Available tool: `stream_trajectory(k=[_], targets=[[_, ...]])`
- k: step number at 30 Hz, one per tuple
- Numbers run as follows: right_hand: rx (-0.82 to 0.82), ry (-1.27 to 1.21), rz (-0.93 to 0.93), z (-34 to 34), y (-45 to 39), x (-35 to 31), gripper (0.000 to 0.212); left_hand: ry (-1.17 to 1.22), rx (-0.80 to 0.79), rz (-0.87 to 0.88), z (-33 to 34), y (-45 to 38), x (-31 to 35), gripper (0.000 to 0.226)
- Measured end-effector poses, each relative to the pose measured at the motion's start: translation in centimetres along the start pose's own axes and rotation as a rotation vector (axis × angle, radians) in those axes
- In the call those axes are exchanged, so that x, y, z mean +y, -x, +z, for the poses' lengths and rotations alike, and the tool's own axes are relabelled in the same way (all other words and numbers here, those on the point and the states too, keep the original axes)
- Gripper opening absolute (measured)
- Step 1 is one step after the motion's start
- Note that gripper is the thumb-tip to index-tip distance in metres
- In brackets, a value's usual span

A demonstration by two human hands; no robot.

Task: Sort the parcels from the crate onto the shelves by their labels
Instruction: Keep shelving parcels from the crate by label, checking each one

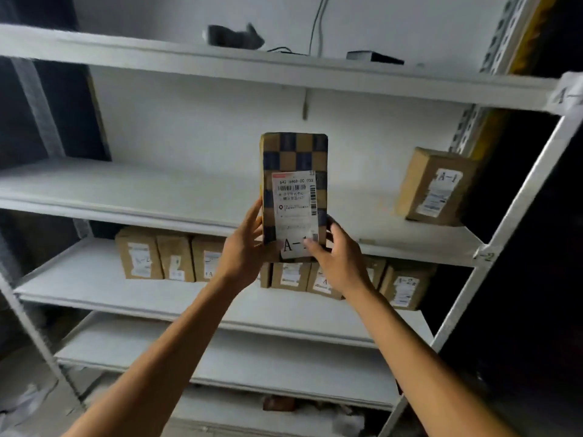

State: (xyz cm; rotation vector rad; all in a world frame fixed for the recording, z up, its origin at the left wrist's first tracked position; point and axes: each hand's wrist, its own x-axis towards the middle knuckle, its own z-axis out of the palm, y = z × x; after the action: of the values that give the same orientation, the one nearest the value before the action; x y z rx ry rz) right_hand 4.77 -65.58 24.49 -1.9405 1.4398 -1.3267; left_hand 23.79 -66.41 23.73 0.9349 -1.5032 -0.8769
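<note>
Both hands, left (244,247) and right (337,260), hold the checkered parcel (293,159) upright by its lower end, label (295,212) facing the person, probably to read "A-1" before shelving near the A-1 box (437,186) at far right.

Brown-and-navy checks against white shelving

You hold a parcel (294,171) checked in brown and dark navy, its white label (295,212) printed in black with a thin red strip at the top. The shelves (126,187) and the wall behind them are white. The other boxes, the one marked A-1 (437,186) and the row below (176,257), are plain brown cardboard with white labels. A dark grey object (235,36) sits on the top shelf.
</note>
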Motion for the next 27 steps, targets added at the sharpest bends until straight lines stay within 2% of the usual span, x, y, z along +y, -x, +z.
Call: stream_trajectory(k=[3,8,12,16,20,25,27], targets=[[0.053,0.057,0.000,-0.8,-0.9,1.4,0.038,-0.063,0.019,0.025,1.7,-1.5,-0.7,0.094],[0.143,0.084,0.083,-5.9,-4.0,6.7,0.048,-0.174,0.003,-0.010,9.5,-6.4,-1.5,0.100],[0.174,0.091,0.141,-8.4,-7.0,10.6,0.051,-0.252,-0.038,0.050,14.2,-10.6,-2.7,0.085],[0.191,0.130,0.166,-10.1,-10.6,14.8,0.051,-0.345,-0.032,0.048,17.9,-14.6,-4.0,0.086],[0.126,0.170,0.205,-10.9,-13.8,19.2,0.062,-0.430,-0.006,0.027,20.8,-17.8,-6.1,0.082],[0.017,0.179,0.253,-12.3,-15.5,21.3,0.095,-0.451,0.040,-0.004,23.3,-21.2,-7.6,0.065],[-0.002,0.169,0.238,-12.8,-15.6,21.6,0.092,-0.446,0.027,-0.011,23.9,-22.3,-8.1,0.065]])
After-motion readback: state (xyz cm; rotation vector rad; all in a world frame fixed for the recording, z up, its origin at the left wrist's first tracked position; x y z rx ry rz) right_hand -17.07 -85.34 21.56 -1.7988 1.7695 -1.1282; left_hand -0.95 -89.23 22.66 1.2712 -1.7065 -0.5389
